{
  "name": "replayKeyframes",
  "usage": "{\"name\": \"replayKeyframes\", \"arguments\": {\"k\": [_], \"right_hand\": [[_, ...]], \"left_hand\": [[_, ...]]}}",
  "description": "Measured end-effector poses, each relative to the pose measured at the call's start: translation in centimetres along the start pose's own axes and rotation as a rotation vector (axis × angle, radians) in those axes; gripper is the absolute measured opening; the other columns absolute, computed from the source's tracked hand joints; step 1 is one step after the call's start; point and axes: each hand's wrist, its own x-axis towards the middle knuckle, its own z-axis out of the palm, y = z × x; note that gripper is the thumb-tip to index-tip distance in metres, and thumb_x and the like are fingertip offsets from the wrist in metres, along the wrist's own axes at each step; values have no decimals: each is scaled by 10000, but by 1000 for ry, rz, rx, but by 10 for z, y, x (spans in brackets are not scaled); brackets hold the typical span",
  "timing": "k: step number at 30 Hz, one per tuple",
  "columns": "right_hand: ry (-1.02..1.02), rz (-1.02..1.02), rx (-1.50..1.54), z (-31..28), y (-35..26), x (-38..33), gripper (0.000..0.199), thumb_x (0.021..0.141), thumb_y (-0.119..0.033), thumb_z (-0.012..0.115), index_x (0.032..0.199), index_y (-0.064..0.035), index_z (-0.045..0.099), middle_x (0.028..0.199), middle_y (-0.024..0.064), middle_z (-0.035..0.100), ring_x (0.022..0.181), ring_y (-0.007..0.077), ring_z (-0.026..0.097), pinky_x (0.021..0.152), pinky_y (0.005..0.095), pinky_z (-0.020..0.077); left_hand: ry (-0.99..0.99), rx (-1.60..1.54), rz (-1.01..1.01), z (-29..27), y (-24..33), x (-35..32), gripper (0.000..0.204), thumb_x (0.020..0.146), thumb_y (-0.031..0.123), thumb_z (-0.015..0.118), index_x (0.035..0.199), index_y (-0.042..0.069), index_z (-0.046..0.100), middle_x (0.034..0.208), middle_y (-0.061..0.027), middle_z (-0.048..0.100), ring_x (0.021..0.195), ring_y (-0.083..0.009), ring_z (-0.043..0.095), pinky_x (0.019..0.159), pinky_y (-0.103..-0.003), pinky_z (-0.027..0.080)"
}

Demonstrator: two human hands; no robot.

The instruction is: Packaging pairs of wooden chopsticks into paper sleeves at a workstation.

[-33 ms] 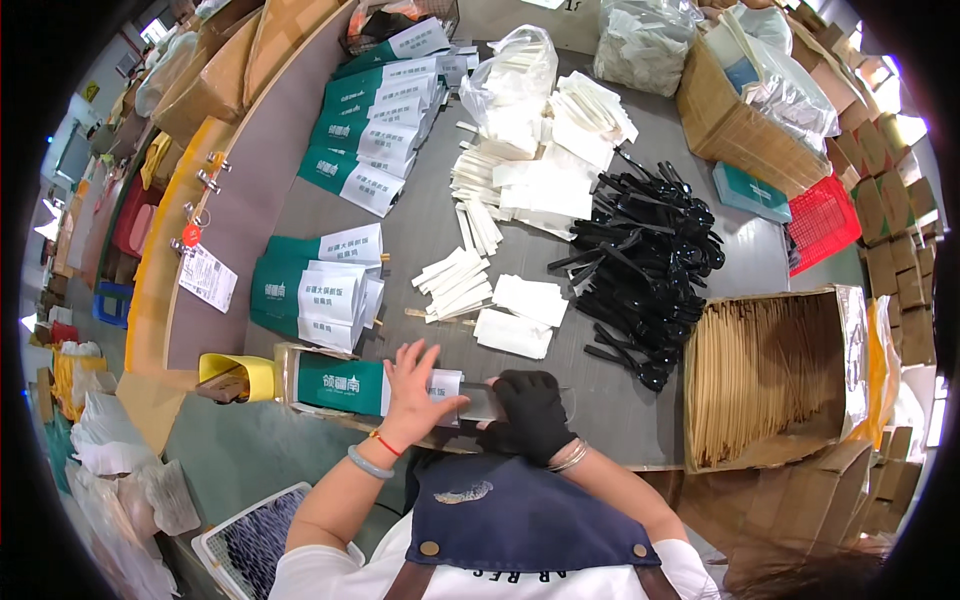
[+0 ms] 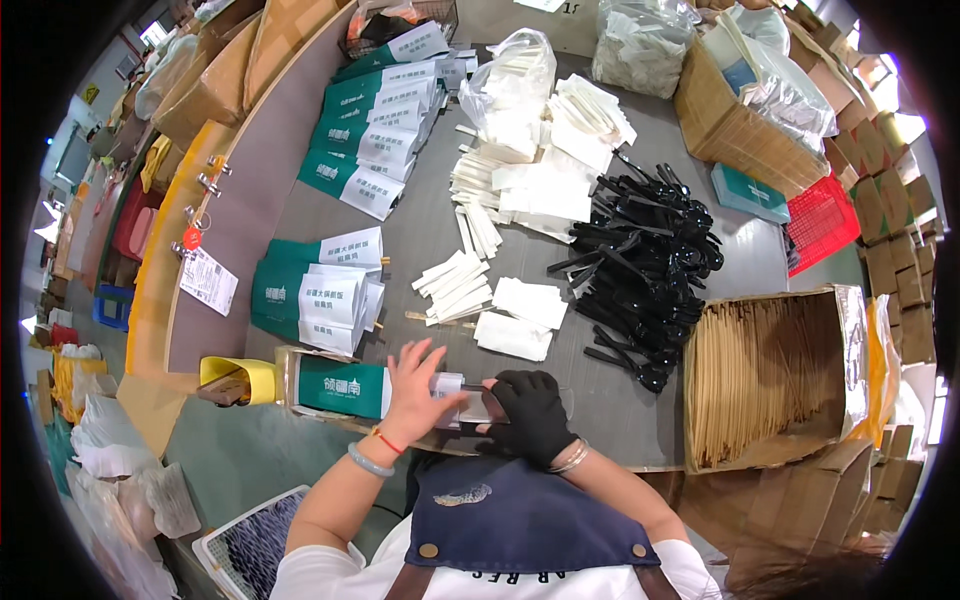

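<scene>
My left hand [image 2: 415,388] lies with spread fingers across a green-and-white paper sleeve [image 2: 340,388]. The sleeve rests in a shallow open box [image 2: 287,378] at the table's front edge. My right hand [image 2: 530,415], in a black fingerless glove, is curled at a clear plastic piece [image 2: 480,405] beside the sleeve's white end. Its thumb and a fingertip show there; the palm side is hidden. Beyond my hands lie small white paper packets [image 2: 515,330] and narrow white strips [image 2: 455,287]. A heap of black plastic spoons [image 2: 640,270] sits to their right.
Filled green-and-white sleeves [image 2: 315,295] lie in stacks along the left partition [image 2: 205,275]. At right stands a carton [image 2: 850,350] packed with thin brown paper-like pieces. A yellow container [image 2: 262,378] is at the left corner. Another carton [image 2: 715,120] and a red basket [image 2: 825,225] stand farther back.
The clear plastic piece looks paler between my hands and seems to cover more of the sleeve's white end. Both hands have hardly moved.
</scene>
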Motion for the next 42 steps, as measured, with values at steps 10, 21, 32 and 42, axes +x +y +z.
{"name": "replayKeyframes", "arguments": {"k": [10, 21, 32, 42], "right_hand": [[749, 648, -150, -114, 133, -144, 250, 833, -138, 724, 1037, -28, 632, 999, 111, 626, 939, 255, 597, 869, 357, 466], [536, 1062, -535, -146, 193, -218, 281, 924, -203, 610, 1043, 50, 635, 944, 209, 645, 914, 356, 625, 818, 410, 496], [888, 811, -473, -138, 169, -194, 236, 962, -162, 543, 966, 58, 630, 952, 198, 649, 888, 346, 618, 823, 397, 490], [151, 608, -279, -85, 110, -61, 144, 843, -165, 686, 964, -86, 681, 886, 126, 636, 839, 331, 633, 713, 408, 505]], "left_hand": [[179, 283, 232, 12, -15, 81, 125, 728, 93, 730, 805, 128, 638, 882, -30, 553, 863, -270, 526, 736, -409, 387], [-46, 27, 394, 30, 22, 82, 255, 701, 42, 747, 906, 59, 596, 988, -101, 573, 932, -318, 547, 846, -396, 474], [-192, -132, 233, 16, 35, 72, 225, 691, 146, 796, 842, 77, 644, 756, -72, 597, 741, -273, 588, 722, -399, 474], [-214, 75, 410, 9, 56, 3, 394, 618, 161, 814, 990, 137, 688, 976, -9, 608, 898, -244, 538, 762, -384, 433]]}}
